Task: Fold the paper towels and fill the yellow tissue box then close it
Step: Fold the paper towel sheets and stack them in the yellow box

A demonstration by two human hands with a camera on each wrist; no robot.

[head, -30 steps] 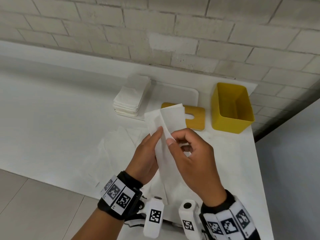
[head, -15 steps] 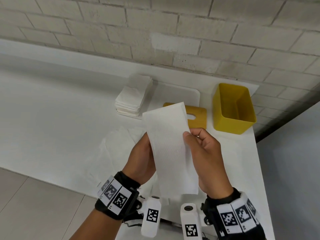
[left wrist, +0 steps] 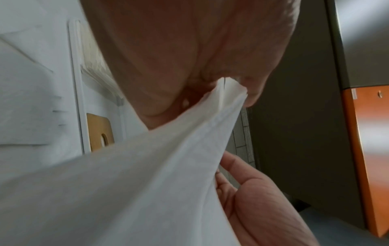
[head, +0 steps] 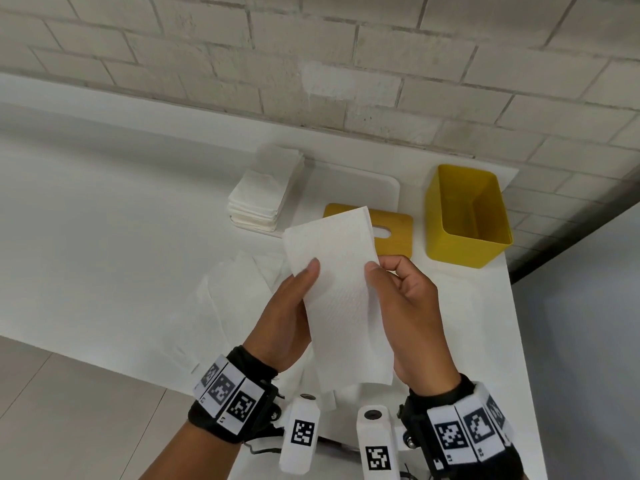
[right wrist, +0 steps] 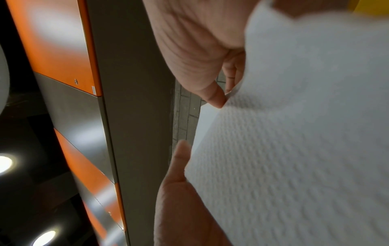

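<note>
A folded white paper towel [head: 341,296] stands upright in the air above the table's near edge, held by both hands. My left hand [head: 294,306] pinches its left edge with the thumb on the front. At the right edge my right hand [head: 401,306] pinches it between thumb and curled fingers. In the left wrist view the towel [left wrist: 147,183] runs up into the left hand's pinch. The right wrist view shows the embossed towel [right wrist: 294,158] close up. The open yellow tissue box [head: 467,216] stands at the back right, its inside bare. Its flat yellow lid [head: 391,233] with a slot lies left of it.
A stack of folded towels [head: 263,192] rests on a white tray [head: 353,188] at the back. Unfolded towels [head: 235,299] lie spread on the white table [head: 86,220] left of my hands. A brick wall [head: 346,64] backs the table; its right edge drops off beside the box.
The towel went from half open, with its flaps apart, to a closed flat strip. My right hand moved from its front to its right edge, and my left thumb came onto the front.
</note>
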